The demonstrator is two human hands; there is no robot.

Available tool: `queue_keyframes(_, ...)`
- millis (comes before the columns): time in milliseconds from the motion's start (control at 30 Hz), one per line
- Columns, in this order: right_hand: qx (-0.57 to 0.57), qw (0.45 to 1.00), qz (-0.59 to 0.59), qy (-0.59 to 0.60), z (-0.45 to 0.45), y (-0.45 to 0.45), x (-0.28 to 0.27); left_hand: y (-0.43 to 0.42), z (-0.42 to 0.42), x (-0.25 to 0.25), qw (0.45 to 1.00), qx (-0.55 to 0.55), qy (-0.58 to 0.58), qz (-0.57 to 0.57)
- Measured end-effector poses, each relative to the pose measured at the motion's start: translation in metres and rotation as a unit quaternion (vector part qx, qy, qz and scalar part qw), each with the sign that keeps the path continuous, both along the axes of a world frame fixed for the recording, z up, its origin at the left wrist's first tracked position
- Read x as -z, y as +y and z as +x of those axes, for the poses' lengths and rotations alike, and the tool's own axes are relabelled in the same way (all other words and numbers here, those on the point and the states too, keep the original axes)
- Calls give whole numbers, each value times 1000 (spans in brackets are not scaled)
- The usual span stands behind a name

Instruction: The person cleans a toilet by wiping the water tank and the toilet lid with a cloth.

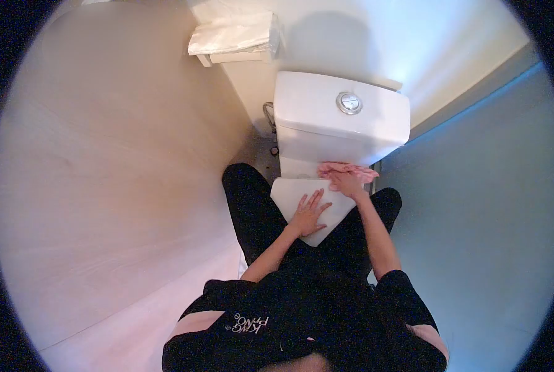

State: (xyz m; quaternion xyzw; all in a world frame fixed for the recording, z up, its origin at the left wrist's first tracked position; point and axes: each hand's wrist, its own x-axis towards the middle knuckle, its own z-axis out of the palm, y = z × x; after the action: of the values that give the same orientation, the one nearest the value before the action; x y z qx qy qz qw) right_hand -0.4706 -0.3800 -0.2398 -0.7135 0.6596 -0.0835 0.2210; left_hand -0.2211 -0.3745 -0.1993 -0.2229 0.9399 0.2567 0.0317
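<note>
My left hand (308, 214) lies flat with spread fingers on the white toilet lid (289, 192), which is down. At the back right edge of the lid, my right hand (347, 183) presses on a crumpled pink cloth (345, 168). The cloth bunches up between that hand and the foot of the toilet tank (314, 102). On top of the tank sits a round silver flush button (349, 103). My right fingers partly cover the cloth, and their tips rest on it.
A paper holder (233, 40) with white sheets hangs on the wall, back left. A hose (269, 118) runs beside the tank. Partition walls stand close on the left (116, 167) and right (475, 204). My knees flank the lid.
</note>
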Motion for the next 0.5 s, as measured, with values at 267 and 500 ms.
queue_keyframes(267,265,963,-16,-48,-3,38,-17,5,-1,7,1000,0,13,-10)
queue_keyframes(500,140,982,-91,-90,50,-6,-12,4,-2,5,1000,0,-15,-27)
